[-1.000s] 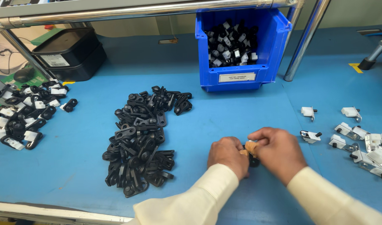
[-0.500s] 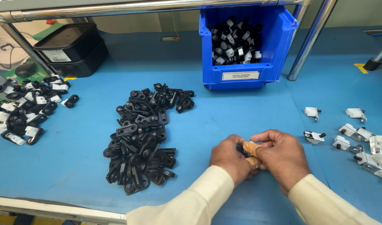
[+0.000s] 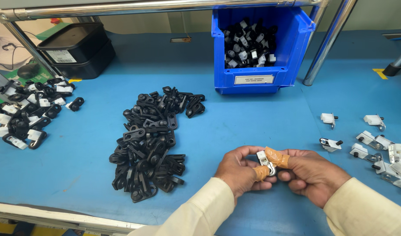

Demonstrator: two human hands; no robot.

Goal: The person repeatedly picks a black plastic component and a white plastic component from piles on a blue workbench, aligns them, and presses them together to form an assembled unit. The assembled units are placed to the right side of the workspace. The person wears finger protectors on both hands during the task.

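Low at the near edge of the blue bench (image 3: 261, 126): my two hands meet, wrists coming in from the bottom right.
Left hand (image 3: 240, 171): curled, palm toward me, taped thumb pressed on the small clip part (image 3: 266, 161); closed around it.
Right hand (image 3: 312, 174): fingers folded under, taped forefinger lying over the top of the same part; also gripping it.
Clip part: pinched between both hands just above the bench; white body with a metal bit showing. Long axis seems to run up-left to down-right, but too covered to say which end points where.
Black clips (image 3: 152, 140): loose heap left of my hands, well apart.
Blue bin (image 3: 292, 43): at the back, holds black-and-white pieces; white rectangular label on its front lip.
Black box (image 3: 76, 50): back left, white label on its side.
White pieces (image 3: 377, 144): scattered to my right.
Assembled clips (image 3: 25, 113): pile at far left edge.
Yellow mark (image 3: 380, 73): floor-tape corner, back right.
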